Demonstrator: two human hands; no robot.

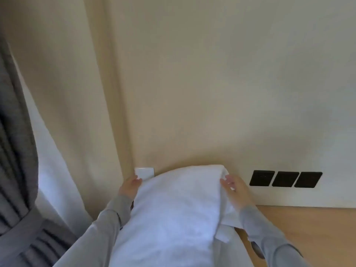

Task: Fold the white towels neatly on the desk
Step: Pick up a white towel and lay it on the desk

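One towel raised, no finished fold on show

One white towel (173, 209) is held up in front of the body, above the near left part of the desk (308, 237) and close to the wall, with its lower part lost below the frame. Its upper left edge is grasped by the left hand (131, 186) and its upper right corner is pinched by the right hand (234, 189), fingers curled into the cloth. A second layer is seen hanging at the right side, so a first doubling is judged to be perhaps made, though this cannot be told for certain. No folded towel is seen lying on the wood. Laying down, squaring and the further folds are judged to be left; whether other towels wait cannot be told.
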